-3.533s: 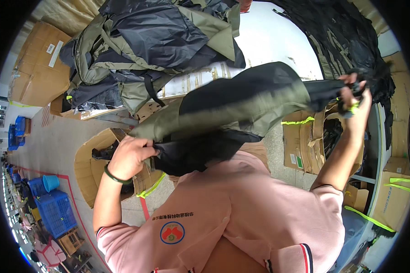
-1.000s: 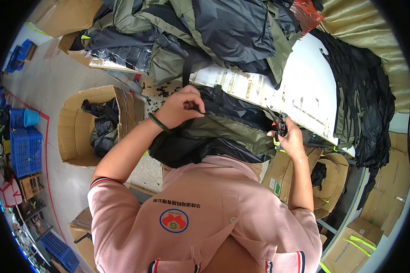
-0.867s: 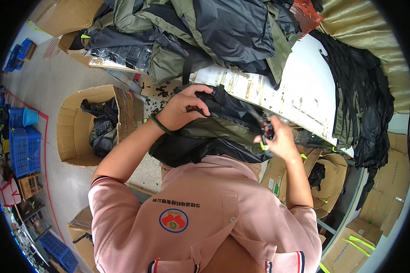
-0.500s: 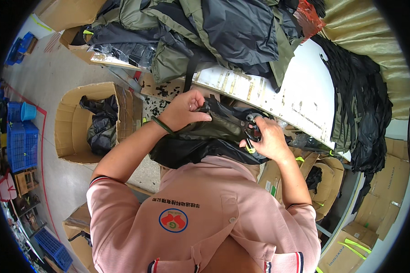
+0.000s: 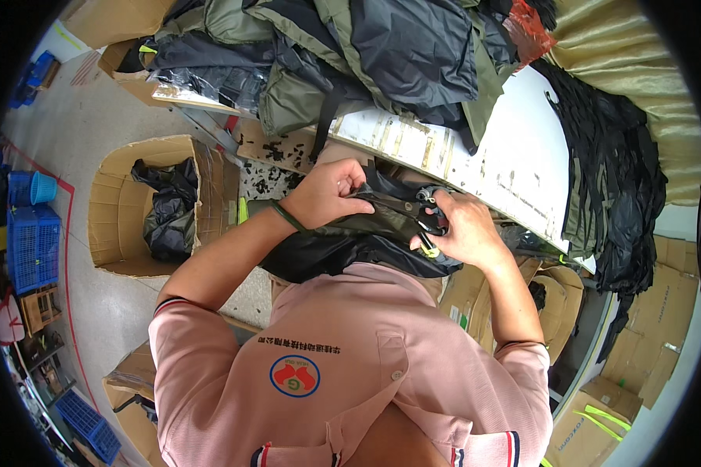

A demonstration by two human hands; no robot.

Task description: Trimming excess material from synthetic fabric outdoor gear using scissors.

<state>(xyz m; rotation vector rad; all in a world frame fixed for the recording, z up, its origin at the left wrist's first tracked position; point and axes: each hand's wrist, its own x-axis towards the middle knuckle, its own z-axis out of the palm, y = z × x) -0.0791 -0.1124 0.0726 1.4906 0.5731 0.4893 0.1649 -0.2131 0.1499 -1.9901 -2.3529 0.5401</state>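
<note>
My left hand (image 5: 325, 196) is closed, thumb against fingers, pinching an edge of dark fabric (image 5: 366, 226) that lies across my lap. That fabric is olive and black, and its lower part drapes toward my waist. Scissors (image 5: 397, 205) with dark handles wrapped in something pale and yellowish sit in my right hand (image 5: 469, 227), its fingers through or around the handles. Their blades point left and reach close to the left fingertips; whether they touch the cloth there I cannot tell.
Beyond my hands, a white table (image 5: 521, 128) bears a heap of olive and black garments or bags (image 5: 412, 54). Black straps (image 5: 615, 163) hang over its right end. A cardboard box (image 5: 105, 210) with black plastic stands left, another box (image 5: 564, 303) right. Black scraps (image 5: 268, 179) litter the area beneath the table.
The scissors' blades have come into view, reaching left toward my left fingertips. My right hand has shifted slightly right, and my left hand slightly right and down.
</note>
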